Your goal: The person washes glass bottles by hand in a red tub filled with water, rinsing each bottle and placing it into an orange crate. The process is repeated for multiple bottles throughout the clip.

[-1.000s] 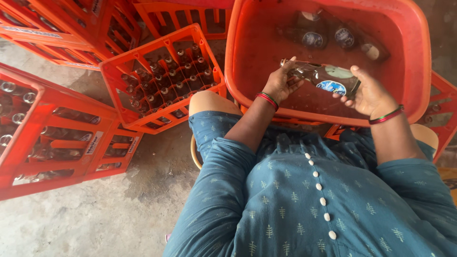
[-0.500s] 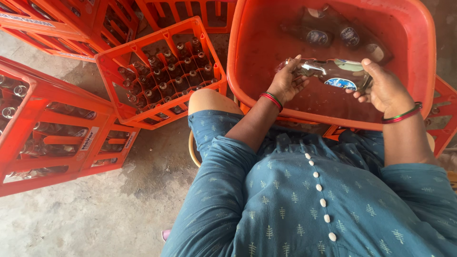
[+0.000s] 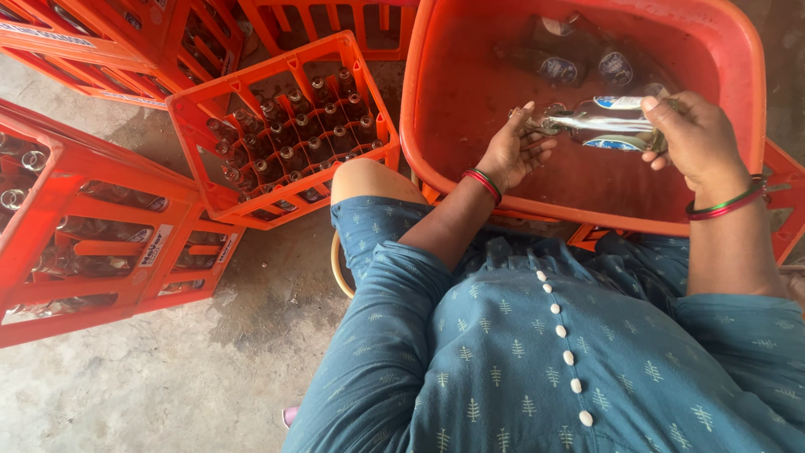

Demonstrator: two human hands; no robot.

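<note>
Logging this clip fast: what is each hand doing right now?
Left hand: closed on the neck end of the glass bottle.
Right hand: closed on the same bottle's base end.

The right hand [image 3: 696, 138] covers the base of the bottle [image 3: 599, 126], and its label is too blurred to tell. Bottles in the tub [image 3: 579, 63] blur under the water. The left crates [image 3: 75, 226] run off the frame edge, as does the tub's top rim.

Rough grey concrete floor [image 3: 126, 386] with damp dark patches, orange plastic crates [image 3: 92, 243] stacked at left, brown bottles [image 3: 293, 126] in slots, soft daylight
</note>
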